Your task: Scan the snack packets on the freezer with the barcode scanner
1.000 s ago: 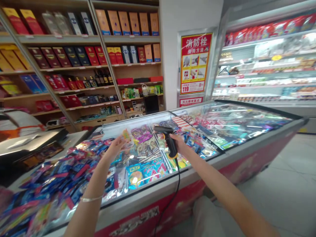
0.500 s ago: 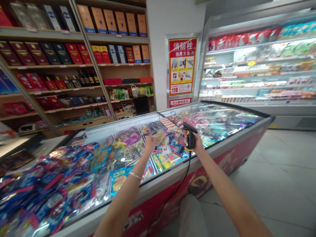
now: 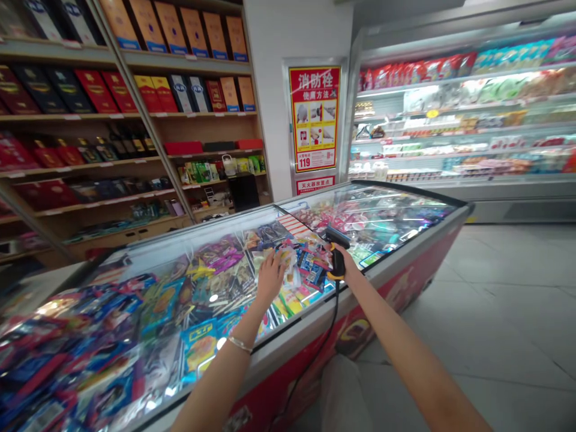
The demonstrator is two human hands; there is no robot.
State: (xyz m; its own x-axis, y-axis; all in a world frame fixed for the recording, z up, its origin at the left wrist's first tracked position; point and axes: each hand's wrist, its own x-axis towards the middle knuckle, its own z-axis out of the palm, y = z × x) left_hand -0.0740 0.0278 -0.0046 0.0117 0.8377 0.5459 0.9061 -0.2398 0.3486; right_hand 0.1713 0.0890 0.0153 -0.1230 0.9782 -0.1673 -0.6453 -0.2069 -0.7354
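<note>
Scanner (image 3: 337,263), pistol-shaped black-and-yellow plastic, gripped in right hand (image 3: 350,267); left hand (image 3: 270,279), half-open (hold unclear), at clear plastic packet (image 3: 291,271) leftward

So our left hand (image 3: 270,277) has swung over from near the purple packs (image 3: 225,255) to the loose packets (image 3: 310,264) by the scanner (image 3: 336,258). We've also turned right, and the person at far left dropped out of view.

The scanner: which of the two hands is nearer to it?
Right. The right hand holds the scanner by its handle; the left hand is apart from it, to its left, at a clear packet.
</note>
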